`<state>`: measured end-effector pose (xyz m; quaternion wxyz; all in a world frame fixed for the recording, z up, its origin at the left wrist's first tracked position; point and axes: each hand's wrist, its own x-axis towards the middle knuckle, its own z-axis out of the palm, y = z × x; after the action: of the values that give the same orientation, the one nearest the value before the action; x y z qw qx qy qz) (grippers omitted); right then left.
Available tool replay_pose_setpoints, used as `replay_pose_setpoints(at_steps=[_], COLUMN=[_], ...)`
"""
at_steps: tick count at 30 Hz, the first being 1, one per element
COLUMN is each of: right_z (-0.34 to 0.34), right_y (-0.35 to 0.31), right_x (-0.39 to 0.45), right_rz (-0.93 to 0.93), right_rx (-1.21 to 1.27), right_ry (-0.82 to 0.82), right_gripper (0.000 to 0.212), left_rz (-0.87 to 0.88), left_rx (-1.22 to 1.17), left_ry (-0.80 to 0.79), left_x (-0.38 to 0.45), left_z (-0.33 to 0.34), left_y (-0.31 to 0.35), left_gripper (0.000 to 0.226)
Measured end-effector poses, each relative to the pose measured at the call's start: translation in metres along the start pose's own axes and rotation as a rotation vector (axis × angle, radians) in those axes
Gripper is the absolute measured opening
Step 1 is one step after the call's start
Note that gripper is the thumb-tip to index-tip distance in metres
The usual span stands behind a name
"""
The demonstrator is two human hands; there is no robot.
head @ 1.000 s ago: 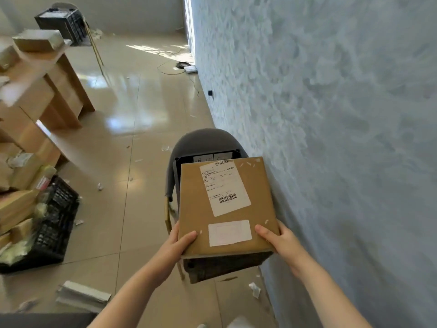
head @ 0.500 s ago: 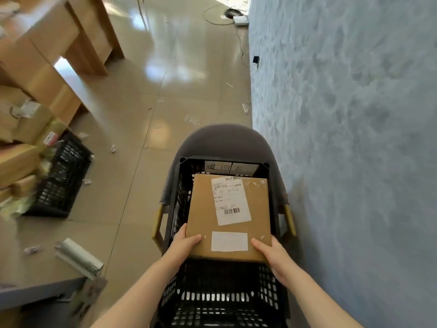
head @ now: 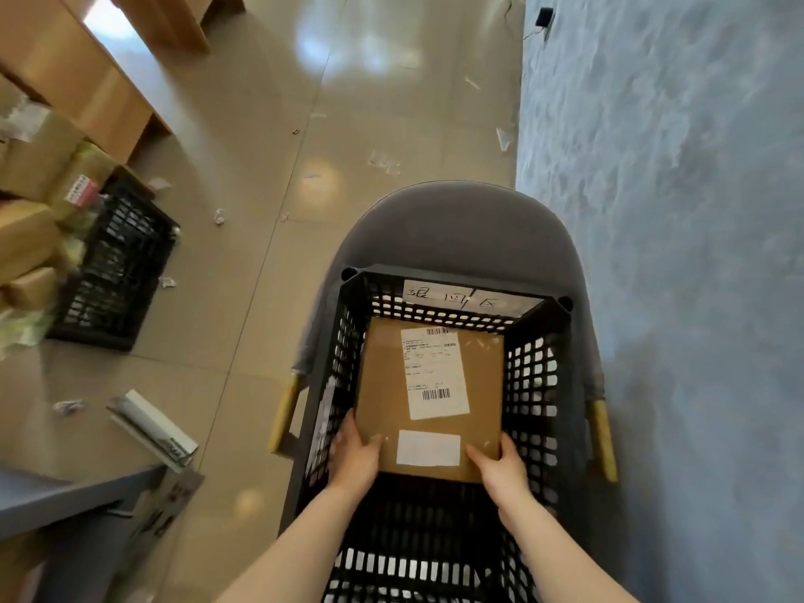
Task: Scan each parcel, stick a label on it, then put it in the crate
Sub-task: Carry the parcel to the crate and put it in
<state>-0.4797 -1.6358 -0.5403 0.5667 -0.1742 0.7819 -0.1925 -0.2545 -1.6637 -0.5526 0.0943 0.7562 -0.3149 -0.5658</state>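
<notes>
Both hands grasp the parcel's near corners: left hand (head: 354, 454), right hand (head: 500, 465). The parcel (head: 387, 393) sits inside the crate (head: 533, 367), centre-right of frame, label (head: 428, 448) upward. Lower it level onto the floor, clear of the walls, then release both hands together.

Daylight lit the scene evenly, with soft glare patches on the glossy floor (head: 348, 50) beyond the black crate (head: 439, 289). The crate's inside was dim. To the crate's left, stacked boxes (head: 30, 237) were smeared by motion blur. Wide-angle distortion curved the frame edges.
</notes>
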Motion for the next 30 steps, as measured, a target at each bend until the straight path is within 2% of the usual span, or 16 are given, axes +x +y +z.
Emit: replay_pose_setpoints(at_steps=[4,15,20,23,27,30], right_z=[0.008,0.022,0.020,0.012,0.001,-0.007], right_y=[0.004,0.008,0.000,-0.009,-0.016,-0.018], right_x=[0.016,0.042,0.018,-0.015,-0.074,-0.117], right_rz=[-0.011,-0.013,-0.045,-0.108,-0.203,-0.292], right_rx=[-0.025,-0.163,-0.285,-0.395,-0.580,-0.683], right_ry=[0.057,0.121,0.093,0.059,-0.024,-0.019], right_gripper=[0.053,0.056,0.069,0.063,0.066,0.065], left_rz=[0.020,0.009,0.097,0.190,0.385,0.476], left_rx=[0.112,0.157,0.216,0.379,0.641,0.761], left_ry=[0.063,0.141,0.084,-0.001,-0.133,-0.230], left_x=[0.013,0.037,0.014,-0.017,-0.077,-0.111], left_z=[0.013,0.022,0.013,0.001,-0.022,-0.039], left_y=[0.000,-0.003,0.000,0.006,0.010,0.016], left_gripper=[0.069,0.071,0.077,0.075,0.071,0.066])
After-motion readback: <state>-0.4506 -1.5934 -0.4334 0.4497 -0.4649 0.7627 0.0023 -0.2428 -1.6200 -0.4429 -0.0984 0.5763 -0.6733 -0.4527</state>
